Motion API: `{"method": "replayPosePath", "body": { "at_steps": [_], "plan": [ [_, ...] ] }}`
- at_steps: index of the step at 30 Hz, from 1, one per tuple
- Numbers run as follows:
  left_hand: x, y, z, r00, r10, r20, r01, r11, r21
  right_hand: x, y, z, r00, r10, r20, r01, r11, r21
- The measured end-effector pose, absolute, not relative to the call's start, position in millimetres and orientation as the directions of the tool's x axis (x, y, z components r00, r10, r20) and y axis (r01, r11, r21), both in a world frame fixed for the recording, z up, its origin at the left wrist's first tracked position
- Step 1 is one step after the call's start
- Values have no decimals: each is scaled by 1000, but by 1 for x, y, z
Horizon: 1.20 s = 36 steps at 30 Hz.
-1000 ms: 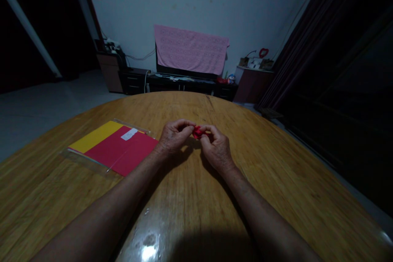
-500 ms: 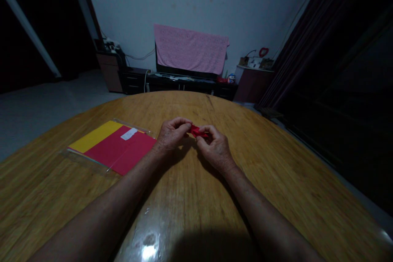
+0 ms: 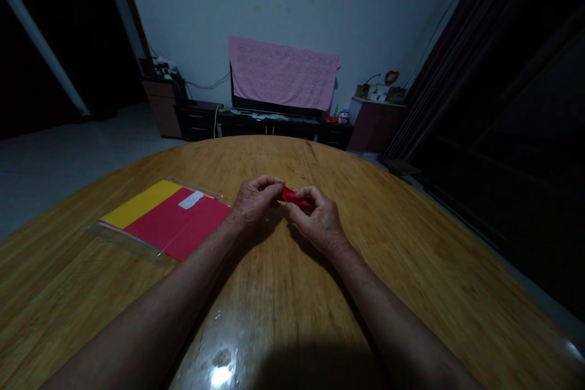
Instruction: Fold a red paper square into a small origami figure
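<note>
A small piece of folded red paper (image 3: 292, 196) is held between both hands, just above the wooden table (image 3: 274, 292). My left hand (image 3: 256, 199) pinches its left end between thumb and fingers. At the right end, the fingers of my right hand (image 3: 317, 216) are closed on the paper, with the thumb low at its near side. Parts of the paper are hidden behind the fingers, so its full shape does not show. Beside my left forearm lies a clear plastic packet of coloured paper sheets (image 3: 178, 225), red and yellow on top, with a white label.
Beyond the table's far edge stands a low black cabinet (image 3: 247, 125) with a screen under a pink cloth (image 3: 283, 73). A small side cabinet (image 3: 375, 125) with objects on it is at the right, near a dark curtain (image 3: 439, 67).
My right thumb has shifted slightly left and down along the paper. The red paper looks a little flatter; both hands stay in nearly the same place.
</note>
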State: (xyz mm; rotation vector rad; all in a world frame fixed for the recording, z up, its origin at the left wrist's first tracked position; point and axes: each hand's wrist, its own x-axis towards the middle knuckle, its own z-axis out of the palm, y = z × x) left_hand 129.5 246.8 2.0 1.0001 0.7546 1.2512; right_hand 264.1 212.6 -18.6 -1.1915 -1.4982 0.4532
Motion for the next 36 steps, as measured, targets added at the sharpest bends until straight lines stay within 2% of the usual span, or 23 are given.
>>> {"method": "replayPosePath", "body": {
  "at_steps": [5, 11, 16, 20, 23, 28, 36],
  "plan": [
    [129, 245, 3, 198, 977, 81, -389, 2, 921, 265, 213, -18, 149, 783, 604, 566, 433, -701],
    [123, 250, -1, 233, 969, 83, -349, 3, 937, 266, 214, -20, 145, 749, 647, 543, 486, -684],
    [120, 244, -1, 382, 924, 31, -390, 131, 912, 268, 214, -20, 118, 741, 661, 560, 501, -661],
    [122, 241, -3, 377, 926, 25, -425, 148, 893, 267, 214, -21, 77, 730, 679, 544, 540, -643],
    [124, 243, -5, 346, 938, 33, -436, 129, 891, 266, 218, -25, 108, 753, 649, 460, 541, -704],
    [125, 243, -5, 337, 941, 40, -435, 119, 892, 266, 224, -31, 171, 836, 522, 255, 474, -843],
    [124, 240, -4, 360, 933, 9, -429, 156, 890, 268, 223, -29, 166, 837, 522, 238, 480, -845]
  ]
}}
